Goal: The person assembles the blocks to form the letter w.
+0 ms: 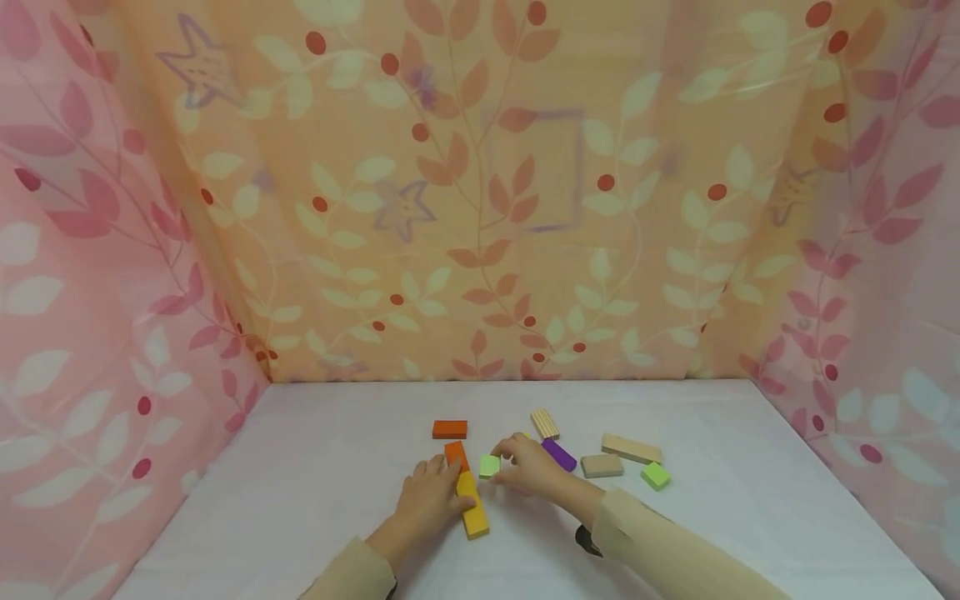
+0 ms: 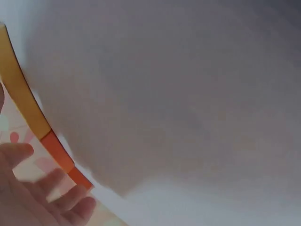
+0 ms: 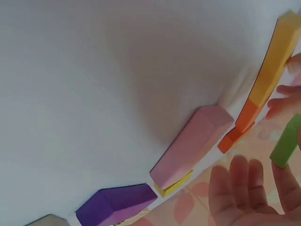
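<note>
My right hand [image 1: 528, 465] pinches a small light green block [image 1: 489, 466] between thumb and forefinger. In the right wrist view the green block [image 3: 286, 143] rises above a fingertip. My left hand [image 1: 429, 493] lies beside a long yellow block [image 1: 474, 512] and an orange block [image 1: 456, 458], which meet end to end. Its thumb reaches over the yellow block and its forefinger reaches the orange one; the fingers are loosely spread. A pink block [image 3: 193, 146] and a thin yellow piece [image 3: 174, 183] show in the right wrist view, mostly hidden by the right hand from above.
Behind the hands lies another orange block [image 1: 450, 429]. To the right are a ridged wooden piece [image 1: 545, 423], a purple block [image 1: 559, 455], two plain wooden blocks [image 1: 632, 448] and a second green block [image 1: 656, 476]. Patterned cloth walls [image 1: 480, 250] enclose the white table [image 1: 315, 467].
</note>
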